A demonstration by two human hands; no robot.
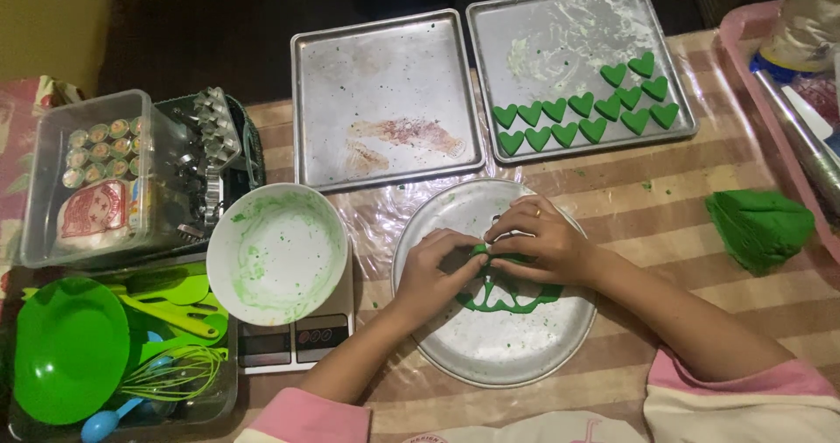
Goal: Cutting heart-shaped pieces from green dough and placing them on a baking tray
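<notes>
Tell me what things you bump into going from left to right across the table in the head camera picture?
Green bowl → white bowl smeared green → left hand → right hand, both over the round metal plate → green dough block.

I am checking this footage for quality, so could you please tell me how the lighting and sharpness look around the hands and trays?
Head view: dim at the top edge and left corners; soft glare on the right baking tray; left hand and right hand slightly soft over the round metal plate; green heart shapes readable.
</notes>
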